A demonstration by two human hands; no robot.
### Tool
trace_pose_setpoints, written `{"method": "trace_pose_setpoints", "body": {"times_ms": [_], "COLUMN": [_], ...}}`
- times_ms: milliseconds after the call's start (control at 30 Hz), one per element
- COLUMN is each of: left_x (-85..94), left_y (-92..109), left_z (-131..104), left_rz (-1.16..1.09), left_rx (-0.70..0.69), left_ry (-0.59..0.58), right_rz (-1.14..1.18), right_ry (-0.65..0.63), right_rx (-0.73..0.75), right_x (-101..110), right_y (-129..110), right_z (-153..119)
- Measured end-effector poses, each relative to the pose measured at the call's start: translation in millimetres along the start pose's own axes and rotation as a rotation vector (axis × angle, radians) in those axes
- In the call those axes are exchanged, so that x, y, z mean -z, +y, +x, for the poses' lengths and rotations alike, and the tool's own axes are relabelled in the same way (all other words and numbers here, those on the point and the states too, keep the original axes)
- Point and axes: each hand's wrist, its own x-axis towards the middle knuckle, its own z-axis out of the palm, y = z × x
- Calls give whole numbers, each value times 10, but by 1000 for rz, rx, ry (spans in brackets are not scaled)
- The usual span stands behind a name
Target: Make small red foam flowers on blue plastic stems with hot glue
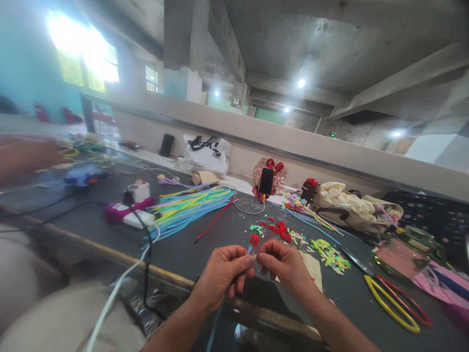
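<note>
Close together over the table's front edge, my hands work at a light blue pipe cleaner stem (250,249) topped with a small red fuzzy flower (254,239). My left hand (230,268) is closed round the stem, whose lower end hangs below it. With thumb and forefinger pinched beside the stem, my right hand (280,261) has a tiny pale piece at its fingertips, too small to name. Just beyond lie red fuzzy pieces (281,230) and a pile of yellow-green cut pieces (331,255). A beige sheet (312,270) is partly hidden under my right hand.
Scissors (388,298) with yellow and red handles lie at right, near a green transparent jug (414,249). Long pipe cleaners (194,208) are heaped at left beside a power strip (130,212) with trailing cords. A phone (266,181) stands at the back. Another person's blurred arm (27,159) reaches in from the left.
</note>
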Motion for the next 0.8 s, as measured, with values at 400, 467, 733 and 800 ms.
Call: {"method": "trace_pose_setpoints", "body": {"times_ms": [400, 467, 733, 800], "left_x": [5, 7, 5, 6], "left_y": [-3, -5, 19, 28], "left_z": [-2, 3, -41, -48], "left_rz": [-91, -111, -161, -170], "left_rx": [51, 54, 64, 63], "left_ry": [-69, -88, -183, -192], "right_rz": [394, 445, 584, 585], "right_ry": [-192, -211, -303, -317], "right_rx": [-158, -170, -191, -195], "right_x": [61, 63, 30, 24], "right_y": [19, 30, 99, 97], "right_z": [-14, -15, -10, 4]}}
